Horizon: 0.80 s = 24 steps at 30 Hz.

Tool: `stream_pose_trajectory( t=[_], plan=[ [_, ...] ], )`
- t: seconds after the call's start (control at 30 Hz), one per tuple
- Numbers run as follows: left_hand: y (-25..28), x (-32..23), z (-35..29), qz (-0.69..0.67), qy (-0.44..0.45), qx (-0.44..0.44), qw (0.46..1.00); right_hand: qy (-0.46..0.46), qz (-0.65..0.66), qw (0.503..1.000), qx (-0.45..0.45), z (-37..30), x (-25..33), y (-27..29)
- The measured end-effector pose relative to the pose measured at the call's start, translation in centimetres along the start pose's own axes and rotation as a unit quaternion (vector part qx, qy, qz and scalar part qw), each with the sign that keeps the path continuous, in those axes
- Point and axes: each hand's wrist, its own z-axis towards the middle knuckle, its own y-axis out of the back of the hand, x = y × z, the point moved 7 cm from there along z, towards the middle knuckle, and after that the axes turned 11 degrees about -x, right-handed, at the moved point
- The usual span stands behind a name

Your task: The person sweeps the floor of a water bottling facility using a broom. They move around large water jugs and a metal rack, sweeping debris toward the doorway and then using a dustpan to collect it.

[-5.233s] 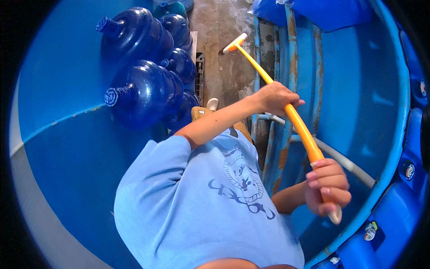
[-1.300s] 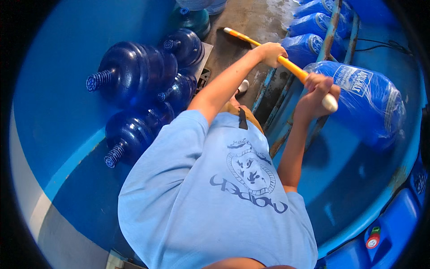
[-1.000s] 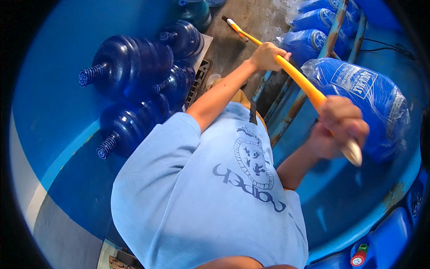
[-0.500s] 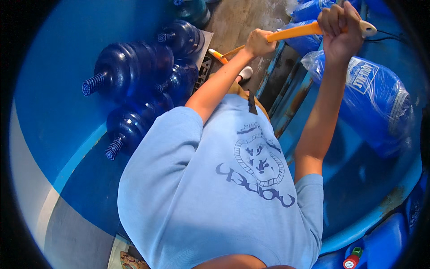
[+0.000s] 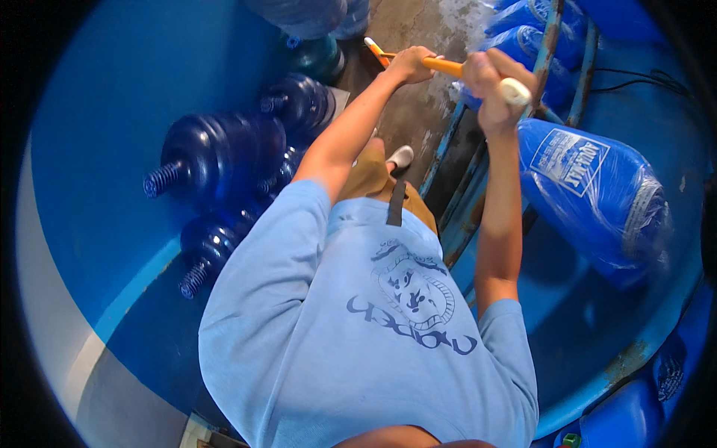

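Observation:
Both hands grip a long orange pole [image 5: 445,66] with a whitish end cap. My left hand [image 5: 411,66] is wrapped round it farther down the shaft. Near the capped end, my right hand [image 5: 494,88] is closed on it and a little blurred. Beyond my left hand an orange and white piece [image 5: 376,51] shows low over the floor; it looks like the tool's far end, but its kind is unclear. To the right of my right forearm sits a blue water container [image 5: 590,190] in clear plastic wrap.
Dark blue round water bottles [image 5: 216,153] lie on my left, with a teal bottle [image 5: 314,56] beyond. Rusty blue metal rails [image 5: 467,179] run to the right of my legs. More wrapped blue containers [image 5: 523,45] stand far right. The floor [image 5: 418,30] is worn concrete.
My right hand has come lower and to the left with the capped end of the pole. The left hand has shifted slightly left. The whole view has shifted, showing more bottles at the top.

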Motion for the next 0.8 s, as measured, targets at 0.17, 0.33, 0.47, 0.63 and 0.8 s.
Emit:
stream_pose_trajectory(
  t=[0.17,0.33,0.47,0.63,0.8],
  plan=[
    [1.9,-0.1,3.7,-0.102,-0.045,0.025,0.993,0.023,-0.053,0.996,0.071,0.6,0.4,-3.3],
    [3.4,-5.3,0.6,-0.206,-0.09,-0.063,0.972,0.06,-0.094,0.994,-0.024,-0.9,7.1,-1.4],
    [3.4,-10.5,-4.1,-0.304,-0.18,-0.048,0.934,-0.045,-0.046,0.995,-0.078,-5.9,12.5,0.4],
    [-1.6,-16.1,-11.0,-0.231,-0.286,0.277,0.888,-0.16,-0.06,0.981,-0.094,-7.8,18.6,2.4],
    [-6.0,-18.2,-23.0,-0.212,-0.399,0.58,0.678,-0.412,-0.117,0.904,-0.013,-15.2,21.9,0.4]
  ],
)
